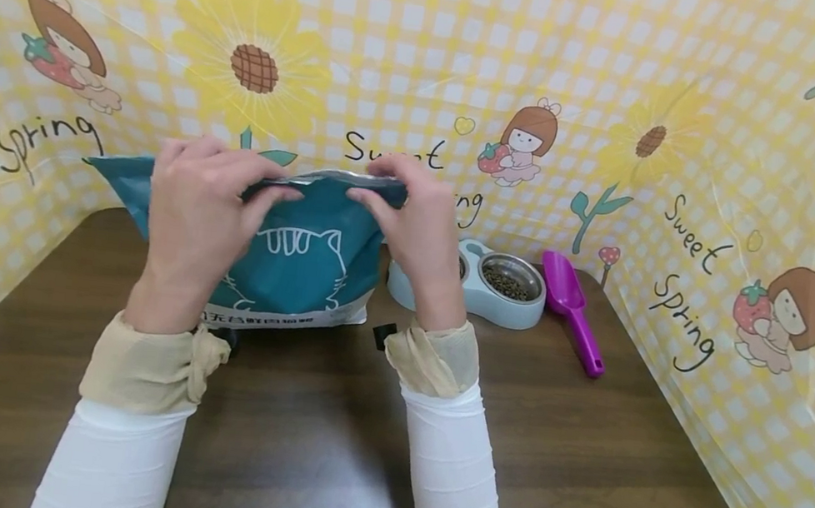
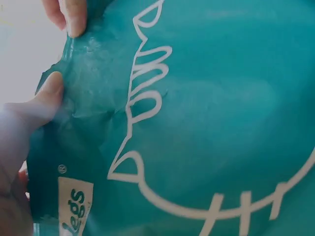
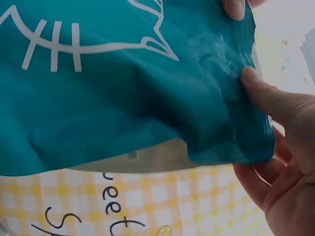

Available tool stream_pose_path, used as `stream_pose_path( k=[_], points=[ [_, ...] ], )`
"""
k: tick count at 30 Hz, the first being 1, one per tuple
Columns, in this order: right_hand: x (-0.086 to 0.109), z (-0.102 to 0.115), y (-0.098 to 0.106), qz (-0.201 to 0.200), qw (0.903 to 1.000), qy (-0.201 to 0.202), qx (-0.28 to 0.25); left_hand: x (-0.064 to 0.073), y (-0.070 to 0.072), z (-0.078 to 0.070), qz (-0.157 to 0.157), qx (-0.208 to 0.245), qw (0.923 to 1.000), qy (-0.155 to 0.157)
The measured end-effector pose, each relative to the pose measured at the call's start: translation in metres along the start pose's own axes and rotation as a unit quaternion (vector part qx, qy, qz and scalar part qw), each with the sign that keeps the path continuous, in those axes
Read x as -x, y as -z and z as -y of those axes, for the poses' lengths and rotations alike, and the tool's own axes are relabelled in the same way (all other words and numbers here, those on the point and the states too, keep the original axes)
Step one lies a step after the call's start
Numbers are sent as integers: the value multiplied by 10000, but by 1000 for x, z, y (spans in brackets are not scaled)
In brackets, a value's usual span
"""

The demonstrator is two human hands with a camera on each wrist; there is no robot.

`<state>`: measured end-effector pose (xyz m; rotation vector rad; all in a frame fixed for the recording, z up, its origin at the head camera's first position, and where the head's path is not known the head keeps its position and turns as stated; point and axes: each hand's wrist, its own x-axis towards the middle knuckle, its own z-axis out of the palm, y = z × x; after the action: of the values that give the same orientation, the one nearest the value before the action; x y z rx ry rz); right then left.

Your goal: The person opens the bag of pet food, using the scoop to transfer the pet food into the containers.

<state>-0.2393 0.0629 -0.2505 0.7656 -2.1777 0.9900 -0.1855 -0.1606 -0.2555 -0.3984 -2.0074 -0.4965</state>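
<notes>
A teal bag (image 1: 294, 258) with a white cat outline stands upright on the table, its top edge held by both hands. My left hand (image 1: 201, 214) pinches the top edge left of the middle, thumb in front and fingers behind. On the right part of the same edge, my right hand (image 1: 421, 226) grips with its thumb on the front face. Between the hands the silvery rim of the bag (image 1: 333, 174) shows. In the left wrist view the teal front of the bag (image 2: 221, 98) fills most of the picture. The right wrist view shows fingers curled behind the bag (image 3: 123, 98).
Right of the bag is a pale blue double pet feeder (image 1: 521, 313); brown kibble (image 1: 506, 282) lies in its right steel bowl. A purple scoop (image 1: 571, 306) lies beside it. The brown wooden table (image 1: 325, 446) is bordered by yellow checked cloth walls (image 1: 415, 54).
</notes>
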Motion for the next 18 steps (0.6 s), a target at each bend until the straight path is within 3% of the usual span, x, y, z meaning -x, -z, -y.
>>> stream_pose_path(
  k=[5, 10, 14, 18],
  points=[
    [-1, -8, 1, -258, 9953, -632, -686, -2, 8, 2, 250, -197, 9994, 127],
    [0, -10, -1, -555, 9938, -433, -865, -3, 17, 4, 284, -135, 9994, 124],
    [0, -9, -3, -687, 9928, -315, -931, -2, 15, 6, 84, -16, 9999, 116],
    [-1, -12, -7, -722, 9883, -521, -1236, -1, 13, 8, -57, 3, 9999, 163]
  ],
)
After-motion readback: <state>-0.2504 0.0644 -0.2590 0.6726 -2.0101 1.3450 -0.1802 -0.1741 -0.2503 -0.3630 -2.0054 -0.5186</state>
